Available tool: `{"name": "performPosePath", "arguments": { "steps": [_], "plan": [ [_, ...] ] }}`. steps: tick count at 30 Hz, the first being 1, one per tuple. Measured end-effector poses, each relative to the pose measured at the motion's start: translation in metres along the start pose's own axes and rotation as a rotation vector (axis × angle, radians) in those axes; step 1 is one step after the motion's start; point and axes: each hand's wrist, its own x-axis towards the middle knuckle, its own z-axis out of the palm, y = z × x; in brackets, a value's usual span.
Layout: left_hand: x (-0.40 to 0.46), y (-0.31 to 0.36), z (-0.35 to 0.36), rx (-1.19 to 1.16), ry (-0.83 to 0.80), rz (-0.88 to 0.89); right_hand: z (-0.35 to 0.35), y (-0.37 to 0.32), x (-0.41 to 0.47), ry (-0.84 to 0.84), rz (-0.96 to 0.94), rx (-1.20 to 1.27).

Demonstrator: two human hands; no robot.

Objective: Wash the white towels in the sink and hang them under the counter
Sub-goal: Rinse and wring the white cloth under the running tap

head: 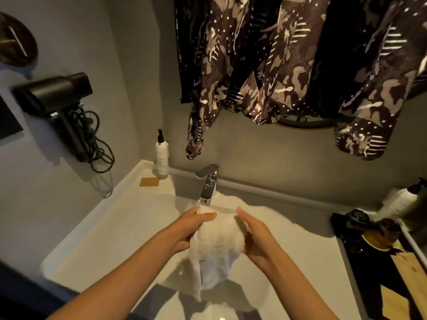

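Observation:
A white towel hangs bunched between my two hands, just under the spout of the chrome faucet. My left hand grips its upper left part with fingers wrapped over the top. My right hand presses against its right side with fingers held straight. The towel's lower end droops toward the white sink basin at the bottom of the view. I cannot tell whether water is running.
A white pump bottle and a tan card stand at the back left of the white counter. A black hair dryer hangs on the left wall. Patterned cloth hangs above. Dark jars on a tray sit at right.

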Motion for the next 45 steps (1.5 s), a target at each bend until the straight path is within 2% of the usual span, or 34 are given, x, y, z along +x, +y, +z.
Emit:
{"name": "performPosePath", "arguments": {
  "steps": [2, 4, 5, 9, 11, 12, 15, 18, 19, 20, 23, 25, 27, 29, 31, 34, 36, 38, 41, 45],
  "plan": [
    [0.001, -0.001, -0.010, -0.052, 0.085, 0.054, -0.009, -0.012, 0.000, 0.114, -0.162, -0.195],
    [-0.001, 0.004, -0.017, -0.035, 0.087, 0.106, -0.018, -0.018, -0.001, 0.104, -0.249, -0.252],
    [-0.003, 0.008, -0.019, 0.002, 0.064, 0.144, -0.019, -0.019, -0.002, 0.087, -0.260, -0.192],
    [-0.008, 0.022, -0.017, 0.231, -0.062, 0.228, -0.018, -0.023, -0.003, 0.023, -0.180, 0.305],
    [-0.005, 0.020, -0.009, 0.352, -0.052, 0.245, -0.023, -0.021, 0.003, 0.074, -0.154, 0.298],
    [-0.002, 0.019, -0.007, 0.379, 0.015, 0.253, -0.023, -0.019, 0.004, 0.138, -0.160, 0.226],
    [0.002, 0.025, -0.006, 0.255, 0.140, 0.304, -0.025, -0.020, 0.007, 0.256, -0.193, 0.056],
    [-0.005, 0.029, -0.003, 0.135, 0.148, 0.455, -0.028, -0.030, 0.007, 0.188, -0.252, 0.206],
    [-0.014, 0.020, 0.039, 0.178, 0.154, 0.486, -0.062, -0.034, -0.013, 0.169, -0.252, 0.279],
    [-0.013, 0.015, 0.050, 0.243, 0.189, 0.492, -0.068, -0.034, -0.016, 0.143, -0.224, 0.269],
    [0.001, 0.009, 0.047, 0.609, 0.302, 0.410, -0.059, -0.015, -0.004, 0.252, -0.063, 0.080],
    [0.003, 0.014, 0.043, 0.590, 0.319, 0.304, -0.057, -0.010, -0.002, 0.279, -0.073, -0.015],
    [0.002, 0.015, 0.043, 0.506, 0.257, 0.114, -0.061, -0.013, -0.001, 0.296, -0.160, -0.005],
    [-0.003, 0.014, 0.044, 0.564, 0.166, -0.108, -0.062, -0.013, -0.005, 0.287, -0.214, 0.034],
    [-0.005, 0.010, 0.044, 0.577, 0.103, -0.224, -0.069, -0.010, -0.004, 0.244, -0.207, 0.036],
    [-0.003, -0.001, 0.044, 0.305, 0.090, -0.123, -0.081, -0.010, -0.001, 0.174, -0.160, 0.031],
    [-0.005, -0.012, 0.048, 0.155, 0.177, 0.024, -0.088, -0.008, 0.004, 0.184, -0.156, 0.034],
    [-0.008, -0.022, 0.053, 0.188, 0.298, 0.101, -0.089, 0.000, 0.010, 0.240, -0.090, 0.009],
    [-0.009, -0.040, 0.050, 0.245, 0.424, 0.100, -0.089, 0.019, 0.009, 0.260, 0.055, -0.032],
    [-0.023, -0.047, 0.052, 0.282, 0.438, 0.167, -0.093, 0.021, -0.006, 0.240, -0.074, -0.049]
  ]
}}
